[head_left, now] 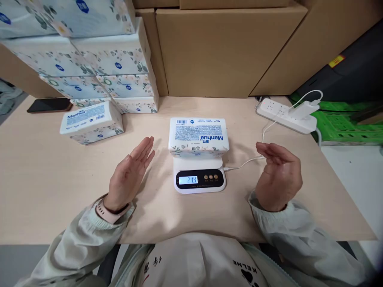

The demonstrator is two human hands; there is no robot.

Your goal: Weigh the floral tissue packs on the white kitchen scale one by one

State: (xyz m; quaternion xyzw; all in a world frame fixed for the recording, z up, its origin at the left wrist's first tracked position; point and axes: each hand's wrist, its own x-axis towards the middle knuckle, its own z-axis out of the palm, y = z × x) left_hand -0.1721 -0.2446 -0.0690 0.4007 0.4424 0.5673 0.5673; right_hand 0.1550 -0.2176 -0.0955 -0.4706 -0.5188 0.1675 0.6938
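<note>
A white and blue tissue pack [198, 135] lies on the white digital scale [200, 189], whose lit display reads 244, perhaps with a decimal point. My left hand [128, 175] is held up to the left of the scale, empty, its fingers stretched out and palm turned inward. On the other side my right hand [277, 175] is raised, also holding nothing, with its fingers extended and slightly curved. Neither hand touches the pack or the scale. A second tissue pack [92, 122] rests on the table, beyond my left hand.
Stacked tissue packs [119, 56] rise at the back left beside a dark phone [49, 105]. Cardboard boxes [221, 54] line the table's back edge. A white power strip [285, 115] sits at the back right, its cable [248, 161] running to the scale. A green crate [350, 123] stands farther right.
</note>
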